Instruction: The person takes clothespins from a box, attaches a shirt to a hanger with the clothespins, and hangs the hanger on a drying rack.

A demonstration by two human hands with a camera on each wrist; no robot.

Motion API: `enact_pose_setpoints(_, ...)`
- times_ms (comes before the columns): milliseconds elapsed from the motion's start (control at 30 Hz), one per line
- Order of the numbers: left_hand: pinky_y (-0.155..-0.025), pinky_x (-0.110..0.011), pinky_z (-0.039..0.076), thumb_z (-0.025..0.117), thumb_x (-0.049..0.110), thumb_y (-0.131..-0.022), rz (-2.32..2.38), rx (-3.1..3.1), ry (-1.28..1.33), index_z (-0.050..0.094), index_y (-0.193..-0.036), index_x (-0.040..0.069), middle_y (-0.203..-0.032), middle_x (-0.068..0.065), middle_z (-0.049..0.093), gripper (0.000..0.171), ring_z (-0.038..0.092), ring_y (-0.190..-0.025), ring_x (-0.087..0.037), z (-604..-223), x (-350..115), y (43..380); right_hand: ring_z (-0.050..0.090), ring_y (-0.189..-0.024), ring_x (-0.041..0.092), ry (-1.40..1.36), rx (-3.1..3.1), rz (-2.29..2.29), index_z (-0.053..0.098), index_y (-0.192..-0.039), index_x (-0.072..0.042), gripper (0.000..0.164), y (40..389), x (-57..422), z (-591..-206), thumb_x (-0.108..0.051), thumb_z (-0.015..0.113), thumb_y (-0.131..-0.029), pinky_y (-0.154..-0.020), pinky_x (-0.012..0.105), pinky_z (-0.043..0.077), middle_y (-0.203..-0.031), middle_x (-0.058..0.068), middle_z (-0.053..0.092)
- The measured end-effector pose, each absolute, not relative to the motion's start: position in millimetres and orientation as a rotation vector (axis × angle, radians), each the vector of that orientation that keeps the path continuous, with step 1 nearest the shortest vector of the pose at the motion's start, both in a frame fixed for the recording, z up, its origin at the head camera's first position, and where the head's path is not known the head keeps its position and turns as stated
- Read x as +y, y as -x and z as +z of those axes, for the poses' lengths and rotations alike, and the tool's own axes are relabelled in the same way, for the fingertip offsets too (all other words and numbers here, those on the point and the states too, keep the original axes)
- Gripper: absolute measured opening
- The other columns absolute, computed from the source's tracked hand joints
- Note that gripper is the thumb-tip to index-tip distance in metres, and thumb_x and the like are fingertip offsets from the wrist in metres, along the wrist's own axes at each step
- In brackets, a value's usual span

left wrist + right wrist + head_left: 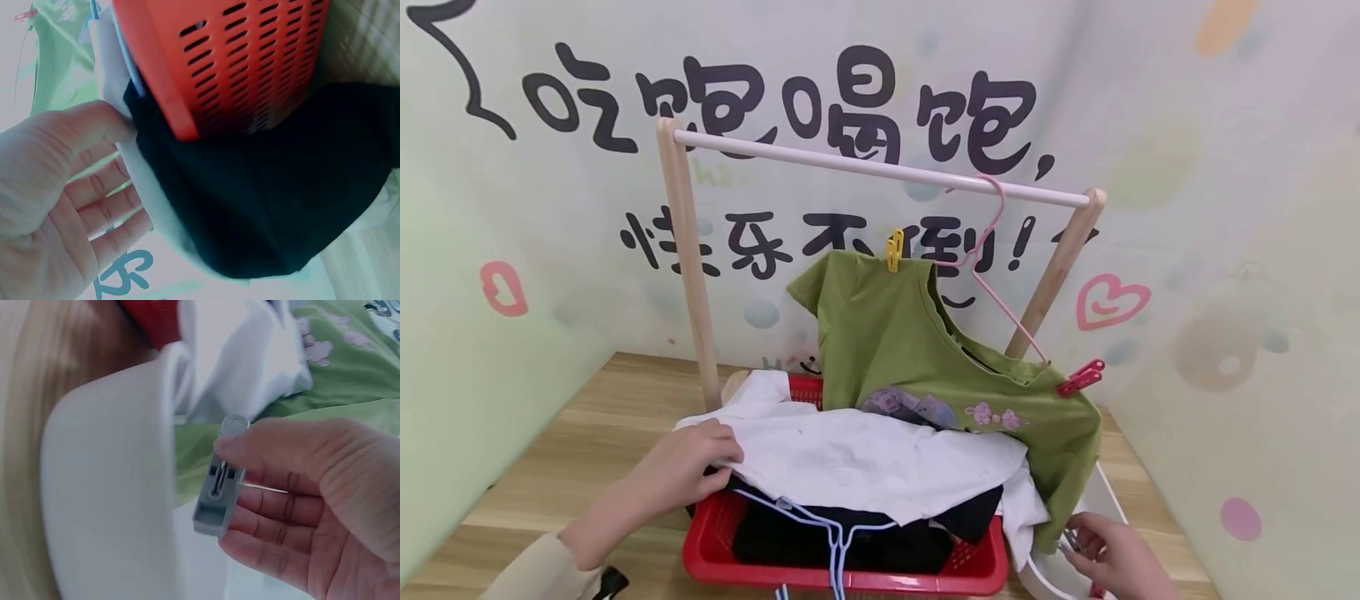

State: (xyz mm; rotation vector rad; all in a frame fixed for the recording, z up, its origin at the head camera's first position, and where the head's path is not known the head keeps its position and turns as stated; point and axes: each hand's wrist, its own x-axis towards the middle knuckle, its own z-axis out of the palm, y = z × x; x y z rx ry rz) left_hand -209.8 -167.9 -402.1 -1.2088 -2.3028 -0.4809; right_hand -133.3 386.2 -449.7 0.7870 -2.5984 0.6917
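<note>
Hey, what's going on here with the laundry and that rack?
A person is working at a red plastic laundry basket heaped with clothes on a wooden table. The left hand grips the edge of a white garment lying over black clothing. The right hand pinches a grey plastic clothespin over a white tub. A green T-shirt hangs on a pink wire hanger from the wooden rack, clipped with a yellow peg and a red peg.
</note>
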Motion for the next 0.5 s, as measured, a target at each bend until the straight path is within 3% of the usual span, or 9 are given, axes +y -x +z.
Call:
enact_pose_setpoints(167,-0.059,-0.024,0.047,0.078,-0.001,-0.065,-0.567,-2.248,1.254,0.067,-0.079,0.014,-0.079,0.006,0.057,0.024,0.052,-0.071,-0.009,-395,-174,214,0.048,-0.061,-0.007,-0.755,-2.636,0.811,0.06,-0.087,-0.002,0.028,126,379,-431,0.008,0.074,-0.066,-0.046,0.012,0.042,-0.07,-0.018,0.052)
enact_pose_setpoints(267,-0.062,-0.02,0.046,0.068,0.018,-0.087,-0.605,-2.202,1.254,0.067,-0.082,0.014,-0.082,0.006,0.057,0.006,0.052,-0.071,-0.008,-391,-176,215,0.049,-0.062,-0.006,-0.719,-2.667,0.854,0.06,-0.09,-0.001,0.027,123,372,-420,0.007,0.074,-0.069,-0.046,0.015,0.045,-0.072,-0.017,0.053)
enact_pose_setpoints(333,-0.064,-0.018,0.046,0.053,0.032,-0.095,-0.612,-2.183,1.235,0.067,-0.083,0.014,-0.083,0.007,0.057,0.026,0.052,-0.072,-0.007,-389,-176,216,0.05,-0.063,-0.006,-0.685,-2.689,0.863,0.06,-0.092,-0.001,0.027,121,366,-413,0.005,0.074,-0.07,-0.046,0.017,0.047,-0.072,-0.017,0.054)
enact_pose_setpoints(400,-0.064,-0.019,0.047,0.035,0.041,-0.097,-0.602,-2.173,1.203,0.066,-0.083,0.014,-0.083,0.006,0.058,0.044,0.053,-0.072,-0.007,-388,-175,216,0.051,-0.064,-0.005,-0.659,-2.69,0.855,0.06,-0.093,-0.002,0.028,120,360,-407,0.005,0.075,-0.07,-0.047,0.018,0.048,-0.073,-0.016,0.055)
enact_pose_setpoints(500,-0.063,-0.024,0.051,0.037,0.041,-0.097,-0.594,-2.169,1.152,0.066,-0.084,0.013,-0.084,0.004,0.059,0.043,0.056,-0.072,-0.01,-386,-173,215,0.053,-0.066,-0.004,-0.634,-2.671,0.829,0.061,-0.095,-0.003,0.03,118,349,-399,0.004,0.076,-0.07,-0.05,0.016,0.049,-0.075,-0.016,0.057)
